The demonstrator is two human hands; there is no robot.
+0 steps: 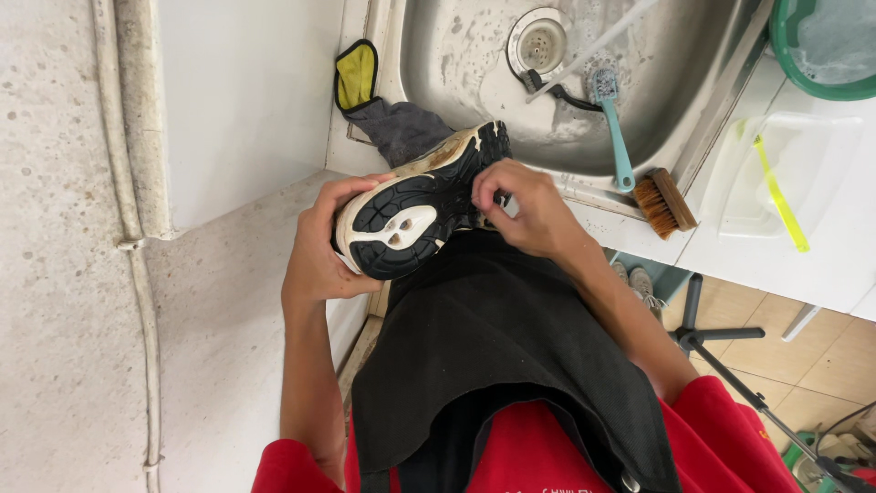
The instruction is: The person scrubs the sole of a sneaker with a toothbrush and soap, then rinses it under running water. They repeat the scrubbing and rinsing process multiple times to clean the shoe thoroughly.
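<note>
Item: sports shoe (424, 205), black-and-white sole, held sole-up over the near edge of the sink (456, 55). Long axis runs from near-left (heel) to far-right (toe); toe end points toward the basin, heel end toward the person's body.

Left hand (319, 256): grip wrapped around the heel end, fingers curled over the far rim of the sole, palm underneath. Firm hold on the shoe.

Right hand (525, 210): at the right side of the shoe, about mid-length, fingertips bent in and touching the sole edge. Whether it pinches something small there cannot be told; grip narrow. Both hands are in contact; the left carries the heel, the right lies nearer the toe half.

Surroundings:
- Steel sink, wet and soapy, drain (540, 41) at the far middle.
- Teal-handled brush (613, 128) lying inside the sink, right of the shoe's toe, apart from both hands.
- Wooden scrubbing brush (664, 203) on the sink's right rim, just right of the right hand.
- Grey cloth with yellow pad (383, 114) draped over the sink's left rim, beyond the shoe.
- Clear plastic tub (776, 173) on the white bench at right, a yellow strip across it.
- Green basin (821, 46), far right corner.
- Black apron (502, 356) over a red top, near.
- Tripod legs (712, 342) on the tiled floor, near right.
</note>
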